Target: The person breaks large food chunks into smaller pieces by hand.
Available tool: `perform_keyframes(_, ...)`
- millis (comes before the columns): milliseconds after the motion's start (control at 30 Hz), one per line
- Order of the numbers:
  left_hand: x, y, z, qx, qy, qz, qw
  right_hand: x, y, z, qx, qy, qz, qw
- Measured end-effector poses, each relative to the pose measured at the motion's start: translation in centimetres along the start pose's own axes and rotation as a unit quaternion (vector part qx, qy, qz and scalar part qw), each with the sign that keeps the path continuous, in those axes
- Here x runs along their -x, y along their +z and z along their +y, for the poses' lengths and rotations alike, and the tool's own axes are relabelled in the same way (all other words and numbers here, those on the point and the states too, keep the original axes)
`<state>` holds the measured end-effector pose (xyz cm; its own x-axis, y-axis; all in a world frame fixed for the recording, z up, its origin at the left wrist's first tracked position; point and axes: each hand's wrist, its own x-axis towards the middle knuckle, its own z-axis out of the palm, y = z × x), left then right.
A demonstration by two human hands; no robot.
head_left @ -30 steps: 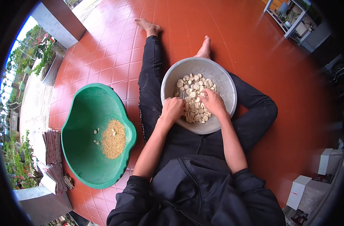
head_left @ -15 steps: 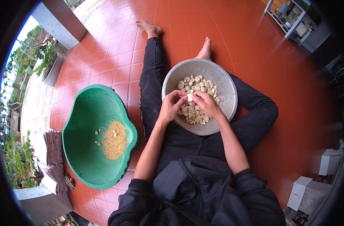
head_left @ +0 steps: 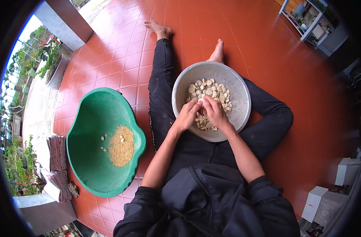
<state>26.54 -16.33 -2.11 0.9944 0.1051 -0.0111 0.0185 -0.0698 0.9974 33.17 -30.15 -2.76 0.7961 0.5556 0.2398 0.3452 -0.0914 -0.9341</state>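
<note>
While fingertips meet, pale discs lie below

As the left hand point(head_left: 187, 114) and right hand point(head_left: 215, 112) pinch a whitish piece point(head_left: 200, 100) between them, the grey bowl point(head_left: 241, 103) beneath holds pale discs point(head_left: 220, 89), partly hidden by the hands. Left of them, beyond the outstretched left leg point(head_left: 161, 83), a green basin point(head_left: 85, 152) contains a tan grainy heap point(head_left: 121, 152) and a few pale bits point(head_left: 102, 138).

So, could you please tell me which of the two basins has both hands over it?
The round grey basin: left hand and right hand are over its pale pieces. The green basin, to the left, holds golden grains.
</note>
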Motion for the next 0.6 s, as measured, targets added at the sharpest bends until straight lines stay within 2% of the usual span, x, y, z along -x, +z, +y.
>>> perform_keyframes(100,0.0,0.5,0.1,-0.013,0.016,0.033,0.999,0.0,0.2,0.1,0.019,-0.010,0.009,1.000)
perform_keyframes(200,0.0,0.7,0.4,-0.032,0.046,0.046,0.997,0.1,0.3,-1.2,0.029,0.023,0.035,0.999)
perform_keyframes(233,0.0,0.8,0.6,-0.032,0.045,0.045,0.997,0.2,0.4,-1.5,0.036,-0.004,0.040,0.999)
perform_keyframes(300,0.0,1.0,0.9,-0.169,0.095,0.081,0.978,0.2,0.7,-1.5,0.044,-0.031,0.046,0.997)
perform_keyframes(400,0.1,1.1,1.4,-0.181,0.084,0.081,0.977,0.4,1.0,-1.2,0.042,-0.048,0.090,0.994)
perform_keyframes(600,1.0,1.3,2.9,-0.232,0.067,0.102,0.965,1.1,0.9,-1.6,0.192,-0.130,0.126,0.965)
